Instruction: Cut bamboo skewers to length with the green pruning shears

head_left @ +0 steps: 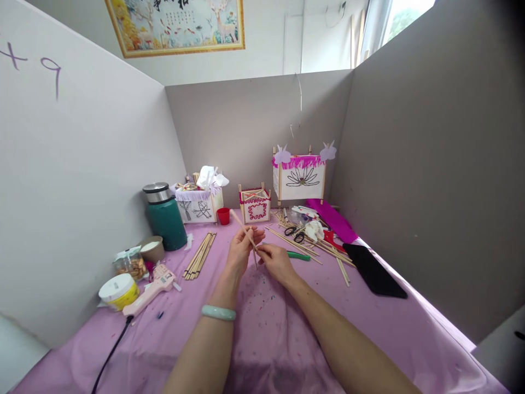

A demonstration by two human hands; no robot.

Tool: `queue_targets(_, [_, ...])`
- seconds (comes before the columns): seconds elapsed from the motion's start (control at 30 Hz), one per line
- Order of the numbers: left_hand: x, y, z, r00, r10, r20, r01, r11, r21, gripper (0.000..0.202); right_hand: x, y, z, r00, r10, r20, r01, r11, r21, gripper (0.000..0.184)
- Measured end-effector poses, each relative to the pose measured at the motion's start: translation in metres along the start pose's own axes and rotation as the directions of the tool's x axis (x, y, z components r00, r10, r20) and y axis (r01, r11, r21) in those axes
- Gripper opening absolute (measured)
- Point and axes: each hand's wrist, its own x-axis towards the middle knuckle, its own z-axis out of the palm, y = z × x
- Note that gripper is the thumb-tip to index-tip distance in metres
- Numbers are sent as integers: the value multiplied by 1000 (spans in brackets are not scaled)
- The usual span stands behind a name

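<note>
The left hand (239, 254), a pale green bangle (219, 312) on its wrist, and the right hand (278, 262) meet at the centre of the frame, close together, fingers curled around a thin wooden stick (243, 230). The stick slants up to the upper left, and a second thin stick (255, 256) points down between the hands, where the two seem to cross; the fingers hide the exact join. Both hands are held just above a pink table cover (262, 334) flecked with paint spots.

To the left of the hands lie a bundle of wooden sticks (199, 255), a pink hot glue gun (152, 290), a roll of tape (118, 291), a plastic-wrapped jar (131, 264), a brown cup (152, 249) and a teal thermos (164, 217). Just past the fingertips stand a red cup (223, 215) and a small paper lantern (255, 204) with a wavy red design. A larger lantern (299, 183) with a lotus drawing and pale purple paper rabbits stands farther right, and a tissue-topped lantern (199, 205) stands left of the red cup. On the right, loose sticks (307, 246) lie around black-handled scissors (294, 234), a green-handled tool (298, 255), magenta paper (332, 220) and a black sheet (373, 271).
</note>
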Motion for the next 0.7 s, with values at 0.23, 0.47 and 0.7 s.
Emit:
queue_targets(0.23, [0, -1, 2, 1000, -13, -16, 13, 999, -38, 35, -1, 5, 4, 993, 76, 90, -67, 992, -106, 23])
queue_targets(0.47, [-1, -4, 2, 1000, 4, 20, -4, 1000, 8, 35, -2, 5, 4, 991, 91, 95, -70, 977, -203, 23])
queue_targets(0.7, [-3, -4, 6, 999, -2, 39, 2, 1000, 1, 32, -3, 1, 0, 985, 68, 158, -16, 951, -309, 19])
